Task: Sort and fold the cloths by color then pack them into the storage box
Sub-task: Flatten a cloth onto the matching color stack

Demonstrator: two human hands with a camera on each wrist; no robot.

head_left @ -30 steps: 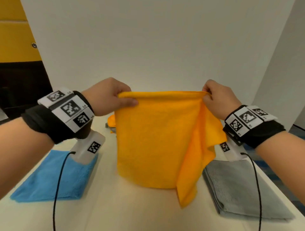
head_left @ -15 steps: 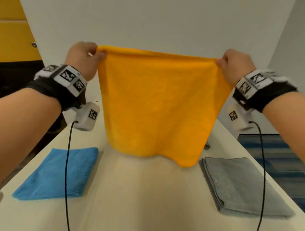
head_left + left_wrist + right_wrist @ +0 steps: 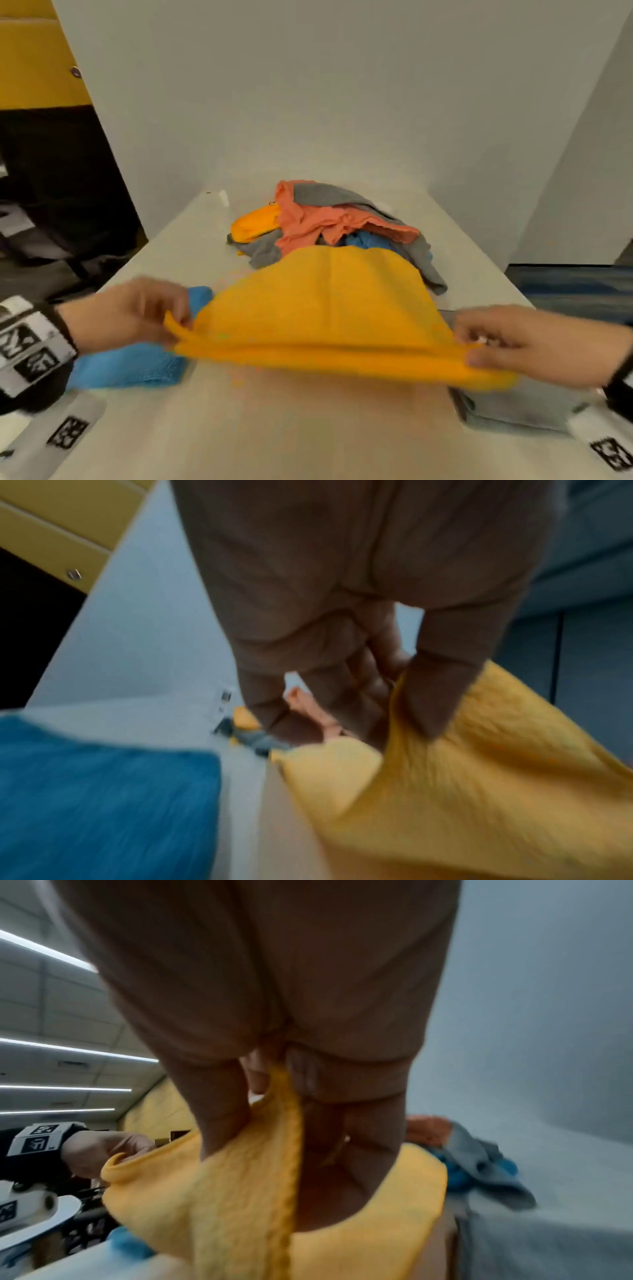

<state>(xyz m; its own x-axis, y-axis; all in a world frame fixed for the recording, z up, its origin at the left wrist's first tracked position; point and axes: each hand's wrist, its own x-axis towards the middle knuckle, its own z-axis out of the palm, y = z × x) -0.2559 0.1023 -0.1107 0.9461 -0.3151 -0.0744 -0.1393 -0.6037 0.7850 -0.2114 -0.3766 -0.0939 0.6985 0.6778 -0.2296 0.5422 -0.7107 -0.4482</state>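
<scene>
Above the near middle of the pale tabletop [image 3: 274, 428]: one yellow-orange terry cloth [image 3: 325, 308], stretched wide between two hands, its near edge doubled into a thick band, the rest spreading away toward the far pile. Whether its far part touches the tabletop cannot be told.

Left hand [image 3: 130, 311]: fingers curled, thumb and fingers pinching the cloth's left corner; the left wrist view shows the thumb [image 3: 441, 685] pressed on the fabric.

Right hand [image 3: 524, 346]: fingers curled, pinching the right corner; the right wrist view shows fabric running up between thumb and fingers.

Left of the held cloth, lying flat on the table: one folded blue terry cloth [image 3: 137, 366], partly hidden by the left hand.

Right of it, under the right hand: one folded grey cloth [image 3: 520, 407], flat, near the table's right edge.

Far middle of the table: an unsorted heap of crumpled cloths [image 3: 329, 222], salmon-pink, grey, yellow-orange and blue, just behind the held cloth.

Both wrists: black bands carrying white blocks with black square markers. Picture blurred by motion.
</scene>
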